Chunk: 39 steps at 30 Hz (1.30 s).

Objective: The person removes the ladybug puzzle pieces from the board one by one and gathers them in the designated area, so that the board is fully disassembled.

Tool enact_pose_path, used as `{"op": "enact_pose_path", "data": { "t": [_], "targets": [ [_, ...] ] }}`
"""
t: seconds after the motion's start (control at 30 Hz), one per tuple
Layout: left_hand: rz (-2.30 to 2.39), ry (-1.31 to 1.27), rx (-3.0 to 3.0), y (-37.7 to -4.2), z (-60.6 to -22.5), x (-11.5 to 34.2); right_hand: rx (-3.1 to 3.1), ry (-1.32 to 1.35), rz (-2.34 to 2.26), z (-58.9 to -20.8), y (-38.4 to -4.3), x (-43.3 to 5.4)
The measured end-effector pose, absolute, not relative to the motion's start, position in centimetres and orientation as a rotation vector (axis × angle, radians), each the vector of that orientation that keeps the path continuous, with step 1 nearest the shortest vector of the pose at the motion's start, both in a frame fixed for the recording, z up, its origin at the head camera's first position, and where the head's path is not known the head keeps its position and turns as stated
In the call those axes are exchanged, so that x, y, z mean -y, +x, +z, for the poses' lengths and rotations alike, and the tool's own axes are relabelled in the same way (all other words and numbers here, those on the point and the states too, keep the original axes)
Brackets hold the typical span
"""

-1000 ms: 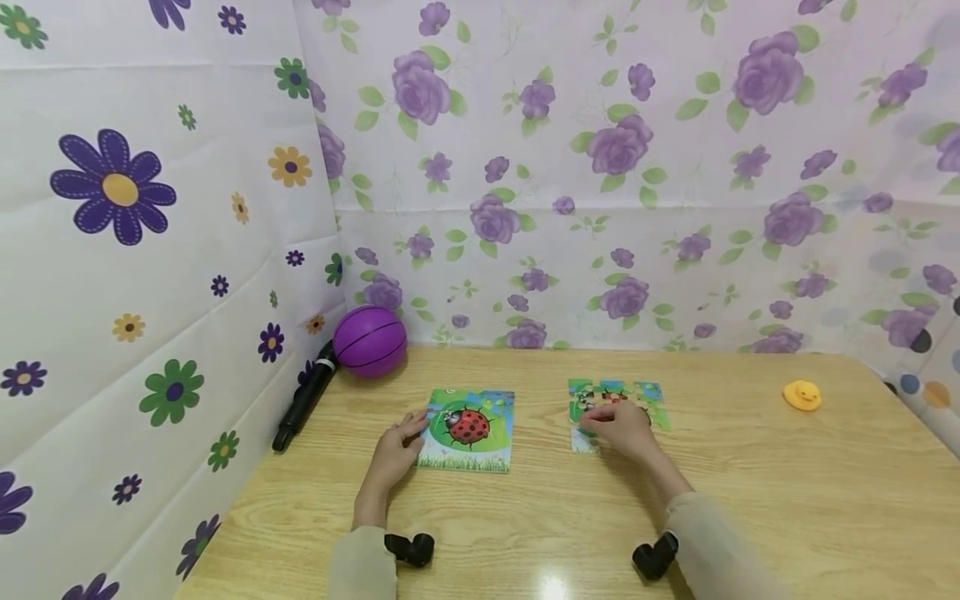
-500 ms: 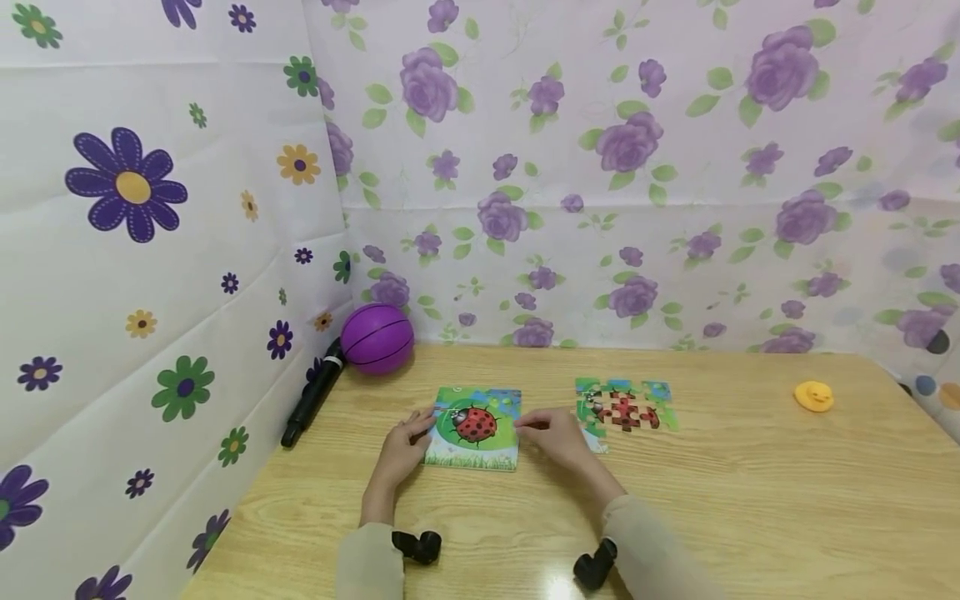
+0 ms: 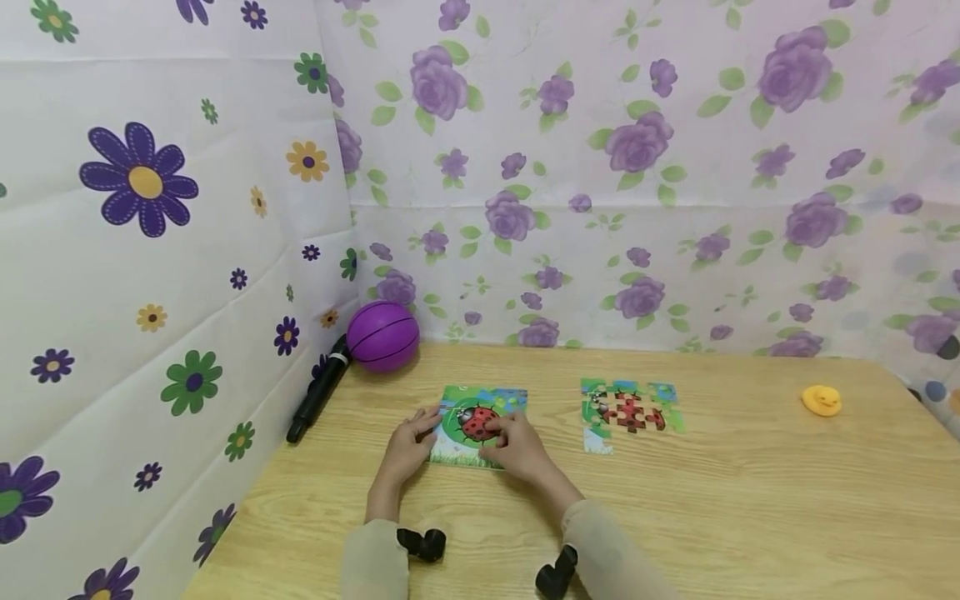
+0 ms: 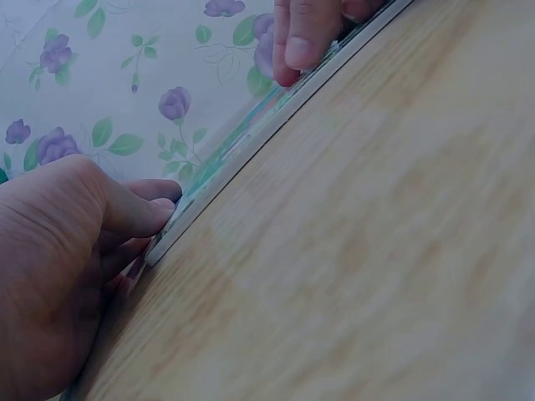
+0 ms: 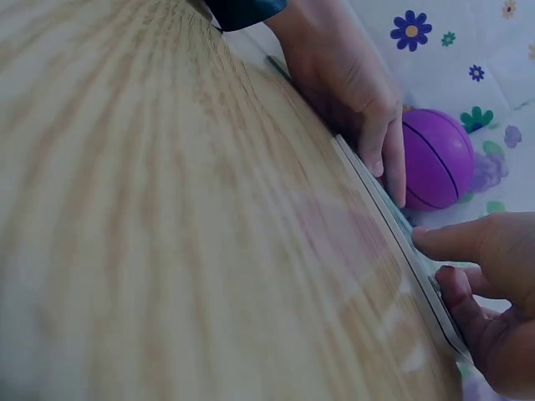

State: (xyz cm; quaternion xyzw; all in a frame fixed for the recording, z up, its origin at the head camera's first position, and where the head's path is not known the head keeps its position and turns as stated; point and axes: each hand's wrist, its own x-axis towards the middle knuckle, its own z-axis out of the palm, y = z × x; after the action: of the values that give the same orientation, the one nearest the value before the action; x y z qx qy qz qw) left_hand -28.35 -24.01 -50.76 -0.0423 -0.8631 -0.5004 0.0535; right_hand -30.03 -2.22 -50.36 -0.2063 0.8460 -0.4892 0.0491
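Note:
A square jigsaw board (image 3: 465, 398) with a red ladybug picture lies flat on the table. My left hand (image 3: 407, 447) rests along its left edge; in the left wrist view the thumb (image 4: 159, 213) touches the board's corner. My right hand (image 3: 519, 450) is over the board's lower right, hiding that part. Its thumb (image 5: 456, 288) and forefinger bend down at the picture, and I cannot tell whether they pinch a puzzle piece. To the right, several small puzzle pieces (image 3: 630, 414) lie partly joined into another ladybug picture, with gaps between some.
A purple ball (image 3: 383, 336) sits at the back left, beside a black stick (image 3: 318, 398) with a pale band. A yellow toy duck (image 3: 822, 400) stands far right on the wooden table (image 3: 750, 500). Flowered sheets (image 3: 480, 167) hang behind and left.
My right hand has moved left from the loose puzzle pieces, past the board's right edge, onto the ladybug board. The left hand has stayed at the board's left edge. The head view has shifted slightly.

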Motion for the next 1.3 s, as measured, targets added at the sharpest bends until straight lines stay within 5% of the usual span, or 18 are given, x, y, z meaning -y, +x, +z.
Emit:
{"op": "enact_pose_path", "data": {
  "t": [0.6,1.1,1.3],
  "targets": [
    [-1.524,-0.107,2.641,-28.6,-51.0,23.3,-2.447,-0.619,-1.558,-50.8,-30.2,0.9],
    [-1.484,-0.105,2.645,-28.3,-50.5,23.6,-2.125,-0.341,-1.988,-49.5,-29.8,0.5],
    [-1.491,-0.127,2.632,-28.3,-50.7,23.7,-2.276,-0.204,-1.964,-49.6,-31.2,-3.1]
  ]
}}
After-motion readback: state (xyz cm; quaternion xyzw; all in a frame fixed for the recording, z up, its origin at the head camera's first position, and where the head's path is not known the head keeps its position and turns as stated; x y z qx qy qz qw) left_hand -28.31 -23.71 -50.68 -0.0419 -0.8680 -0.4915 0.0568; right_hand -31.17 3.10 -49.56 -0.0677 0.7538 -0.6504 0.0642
